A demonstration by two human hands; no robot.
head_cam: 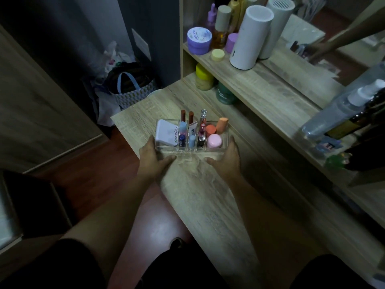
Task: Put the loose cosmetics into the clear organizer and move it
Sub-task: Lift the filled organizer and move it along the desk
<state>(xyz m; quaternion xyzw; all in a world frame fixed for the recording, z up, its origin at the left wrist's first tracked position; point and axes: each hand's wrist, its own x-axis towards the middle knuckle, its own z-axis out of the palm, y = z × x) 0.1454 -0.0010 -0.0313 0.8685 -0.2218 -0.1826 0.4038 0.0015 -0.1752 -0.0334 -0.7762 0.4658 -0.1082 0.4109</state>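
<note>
The clear organizer (166, 148) stands on the wooden dressing table (200, 184) near its left end. It holds a white compact (165, 133), lipsticks and small tubes (188, 130), a pink jar (214, 141) and an orange sponge (221, 125). My left hand (153, 158) grips the organizer's left end, fingers along its side and thumb at the front. My right hand (226, 158) grips its right end the same way.
A shelf (260, 84) behind the organizer carries a white cylinder (251, 37), a purple jar (199, 40) and bottles. A mirror stands at the right, with spray bottles (343, 109) before it. A bag (133, 88) sits on the floor left of the table.
</note>
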